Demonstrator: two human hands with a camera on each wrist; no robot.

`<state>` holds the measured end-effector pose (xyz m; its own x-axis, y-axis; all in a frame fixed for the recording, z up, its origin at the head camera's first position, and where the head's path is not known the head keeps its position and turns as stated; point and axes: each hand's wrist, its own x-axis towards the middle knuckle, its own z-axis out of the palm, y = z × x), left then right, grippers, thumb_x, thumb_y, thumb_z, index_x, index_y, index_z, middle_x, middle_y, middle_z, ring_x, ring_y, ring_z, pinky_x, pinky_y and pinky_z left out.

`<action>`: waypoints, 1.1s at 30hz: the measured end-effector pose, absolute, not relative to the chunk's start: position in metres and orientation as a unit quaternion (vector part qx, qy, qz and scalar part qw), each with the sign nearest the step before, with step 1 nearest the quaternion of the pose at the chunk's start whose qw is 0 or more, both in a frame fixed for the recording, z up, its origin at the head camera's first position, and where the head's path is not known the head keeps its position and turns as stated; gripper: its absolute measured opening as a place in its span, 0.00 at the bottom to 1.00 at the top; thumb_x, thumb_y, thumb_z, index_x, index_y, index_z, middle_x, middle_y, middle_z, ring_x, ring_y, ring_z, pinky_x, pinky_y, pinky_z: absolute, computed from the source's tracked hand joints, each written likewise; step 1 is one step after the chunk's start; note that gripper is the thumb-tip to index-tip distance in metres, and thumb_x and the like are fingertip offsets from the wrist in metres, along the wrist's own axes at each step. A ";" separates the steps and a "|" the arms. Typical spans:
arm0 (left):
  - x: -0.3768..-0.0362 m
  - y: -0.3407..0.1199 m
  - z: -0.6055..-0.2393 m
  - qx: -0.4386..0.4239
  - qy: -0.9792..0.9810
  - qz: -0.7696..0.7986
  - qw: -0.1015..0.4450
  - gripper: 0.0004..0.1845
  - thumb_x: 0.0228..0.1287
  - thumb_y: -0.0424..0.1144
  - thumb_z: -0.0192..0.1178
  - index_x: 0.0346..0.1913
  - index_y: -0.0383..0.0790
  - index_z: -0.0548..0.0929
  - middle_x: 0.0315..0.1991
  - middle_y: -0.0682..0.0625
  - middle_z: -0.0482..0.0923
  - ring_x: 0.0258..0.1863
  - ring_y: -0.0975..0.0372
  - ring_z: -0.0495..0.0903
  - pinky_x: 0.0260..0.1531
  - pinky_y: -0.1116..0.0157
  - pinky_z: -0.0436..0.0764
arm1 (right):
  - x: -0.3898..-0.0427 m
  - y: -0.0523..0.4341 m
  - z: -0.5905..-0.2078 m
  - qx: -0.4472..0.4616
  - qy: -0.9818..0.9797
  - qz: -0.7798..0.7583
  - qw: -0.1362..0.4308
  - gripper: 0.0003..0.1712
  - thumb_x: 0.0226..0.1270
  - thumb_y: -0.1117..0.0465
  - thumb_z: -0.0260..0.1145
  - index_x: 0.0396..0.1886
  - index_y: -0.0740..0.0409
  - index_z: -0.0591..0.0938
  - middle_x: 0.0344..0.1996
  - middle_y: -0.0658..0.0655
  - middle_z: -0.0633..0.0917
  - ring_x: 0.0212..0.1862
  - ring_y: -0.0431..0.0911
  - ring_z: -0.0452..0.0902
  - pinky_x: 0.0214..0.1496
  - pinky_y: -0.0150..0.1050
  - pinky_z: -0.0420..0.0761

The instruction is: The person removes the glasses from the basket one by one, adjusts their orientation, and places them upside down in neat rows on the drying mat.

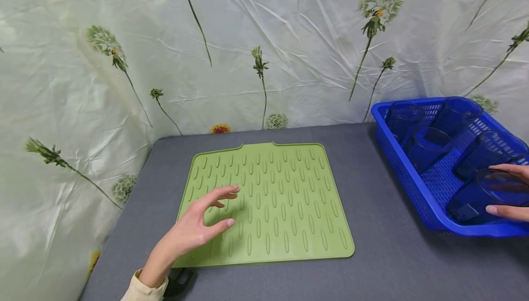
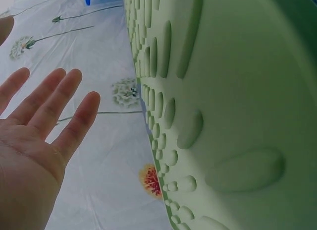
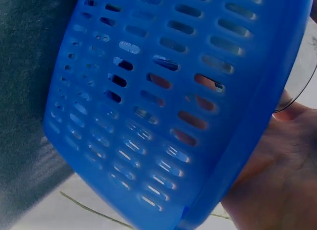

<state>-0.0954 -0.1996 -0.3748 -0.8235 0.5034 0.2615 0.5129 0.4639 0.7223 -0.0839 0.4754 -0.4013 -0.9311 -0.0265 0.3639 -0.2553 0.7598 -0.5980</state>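
glass in hand at the basket

the right hand (image 1: 510,193) is curling its grip around a clear glass (image 1: 492,190) lying in the blue basket (image 1: 417,209); likely fragile and slick, best held round its body. the left hand (image 1: 198,227), grip released, is hovering over the green mat (image 1: 289,209) on the grey bench (image 1: 380,255), floral sheeting (image 1: 289,53) behind.

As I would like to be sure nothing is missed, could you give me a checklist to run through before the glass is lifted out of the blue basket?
1. Right hand holds the nearest glass, fingers and thumb round its rim: ok.
2. How firm that hold is: cannot tell.
3. Green mat lies flat on the grey table with bare ridges: ok.
4. Left hand is open above the mat's near left corner, holding nothing: ok.
5. Other glasses crowd the blue basket close by: not ok.
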 end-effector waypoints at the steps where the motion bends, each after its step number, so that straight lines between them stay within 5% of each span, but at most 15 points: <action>1: -0.095 -0.199 -0.375 -0.297 -0.856 -0.424 0.007 0.36 0.61 0.38 0.68 0.70 0.58 0.68 0.63 0.59 0.73 0.56 0.57 0.76 0.51 0.55 0.77 | -0.084 0.475 -0.401 0.078 -0.922 0.339 0.173 0.60 0.33 0.80 0.80 0.66 0.37 0.67 0.47 0.24 0.69 0.45 0.13 0.63 0.41 0.08 0.62; 15: -0.097 -0.200 -0.376 -0.300 -0.847 -0.438 -0.005 0.36 0.60 0.35 0.68 0.71 0.56 0.67 0.63 0.59 0.73 0.61 0.61 0.73 0.54 0.60 0.76 | -0.082 0.455 -0.390 0.077 -0.920 0.331 0.197 0.55 0.25 0.79 0.81 0.60 0.48 0.71 0.45 0.24 0.68 0.45 0.18 0.62 0.42 0.07 0.61; 22: -0.096 -0.200 -0.375 -0.295 -0.850 -0.436 0.003 0.35 0.61 0.36 0.68 0.70 0.58 0.68 0.61 0.59 0.75 0.57 0.56 0.76 0.52 0.58 0.77 | -0.082 0.444 -0.385 0.064 -0.919 0.329 0.209 0.50 0.21 0.76 0.84 0.55 0.66 0.74 0.42 0.21 0.69 0.42 0.14 0.64 0.38 0.09 0.64; 26: -0.095 -0.199 -0.374 -0.299 -0.847 -0.440 0.002 0.35 0.61 0.35 0.68 0.70 0.57 0.68 0.61 0.58 0.75 0.58 0.57 0.76 0.52 0.58 0.77 | -0.080 0.438 -0.381 0.037 -0.933 0.299 0.196 0.51 0.27 0.72 0.85 0.58 0.74 0.70 0.47 0.53 0.81 0.41 0.13 0.57 0.37 0.07 0.61; 29: -0.096 -0.200 -0.375 -0.302 -0.845 -0.442 0.000 0.36 0.61 0.35 0.68 0.70 0.56 0.68 0.62 0.59 0.74 0.59 0.58 0.75 0.53 0.59 0.76 | -0.080 0.435 -0.379 0.017 -0.940 0.285 0.185 0.53 0.32 0.69 0.85 0.62 0.74 0.68 0.49 0.81 0.73 0.39 0.13 0.52 0.35 0.07 0.59; 33: -0.096 -0.201 -0.377 -0.303 -0.844 -0.442 -0.004 0.35 0.61 0.35 0.68 0.70 0.55 0.68 0.62 0.58 0.74 0.59 0.57 0.75 0.53 0.59 0.76 | -0.081 0.433 -0.377 0.013 -0.936 0.295 0.190 0.53 0.32 0.69 0.84 0.62 0.73 0.67 0.50 0.83 0.72 0.38 0.14 0.52 0.32 0.08 0.60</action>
